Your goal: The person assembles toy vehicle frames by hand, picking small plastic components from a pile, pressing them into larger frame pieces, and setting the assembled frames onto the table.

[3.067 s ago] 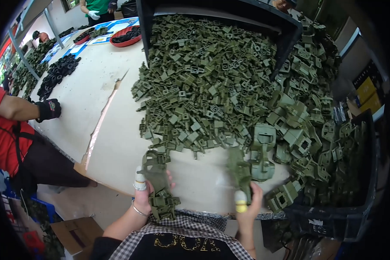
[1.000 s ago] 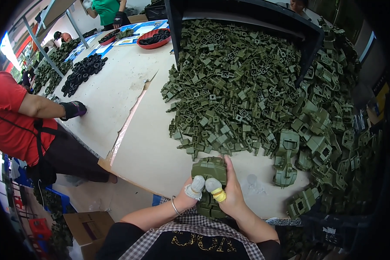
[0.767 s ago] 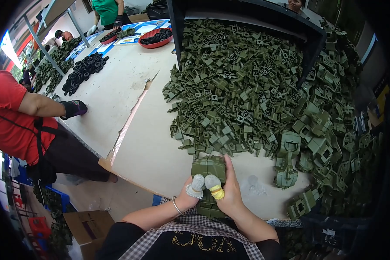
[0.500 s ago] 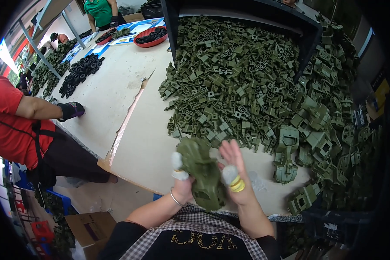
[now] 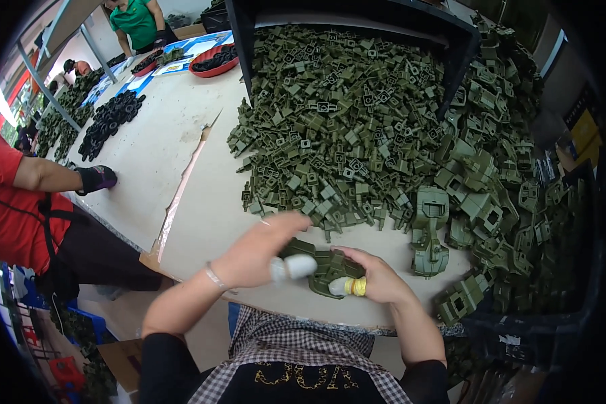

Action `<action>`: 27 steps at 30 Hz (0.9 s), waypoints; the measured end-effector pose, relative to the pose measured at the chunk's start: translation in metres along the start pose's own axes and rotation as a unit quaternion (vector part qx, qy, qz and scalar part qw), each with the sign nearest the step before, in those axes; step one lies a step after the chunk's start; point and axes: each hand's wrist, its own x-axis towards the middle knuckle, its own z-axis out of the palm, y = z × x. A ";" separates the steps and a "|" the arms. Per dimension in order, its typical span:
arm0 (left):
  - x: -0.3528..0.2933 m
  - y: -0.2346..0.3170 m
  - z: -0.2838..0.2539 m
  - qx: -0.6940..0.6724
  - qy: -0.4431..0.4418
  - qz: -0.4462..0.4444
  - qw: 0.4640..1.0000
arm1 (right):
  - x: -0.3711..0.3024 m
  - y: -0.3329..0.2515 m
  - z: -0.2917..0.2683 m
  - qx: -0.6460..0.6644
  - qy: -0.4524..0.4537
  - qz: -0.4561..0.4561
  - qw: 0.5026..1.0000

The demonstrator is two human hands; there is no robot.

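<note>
A dark green plastic toy vehicle body (image 5: 323, 269) is low over the near edge of the table, partly hidden by my hands. My right hand (image 5: 382, 277) grips its right end, the thumb wrapped in white with yellow tape pressing on the near side. Over its left end my left hand (image 5: 259, 252) is raised, slightly blurred, with the fingers stretched out and the white-wrapped thumb apart from them. Whether the left thumb touches the body, I cannot tell. Just beyond, a big heap of small green plastic parts (image 5: 343, 128) spreads over the table.
Larger green vehicle bodies (image 5: 481, 182) pile up at the right, and one such body (image 5: 430, 232) lies near my right hand. A black bin frame (image 5: 464, 64) surrounds the heap. At left are black rings (image 5: 111, 121), a red tray (image 5: 214, 62) and a person in red (image 5: 20, 202).
The vehicle body has been lowered from upright before me and turned flatter. My left hand has let go of its side and moved left and up; the right hand now grips the right end.
</note>
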 end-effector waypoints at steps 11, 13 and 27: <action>0.041 -0.026 0.037 -0.105 -0.315 -0.071 0.941 | 0.003 -0.007 0.001 -0.188 0.021 -0.054 0.980; 0.041 -0.018 0.035 -0.045 -0.290 -0.083 0.952 | 0.002 -0.001 0.000 -0.169 0.019 -0.043 0.985; -0.014 -0.056 -0.002 -0.162 -0.167 -0.058 0.971 | 0.006 -0.016 -0.041 -0.193 0.014 0.009 0.981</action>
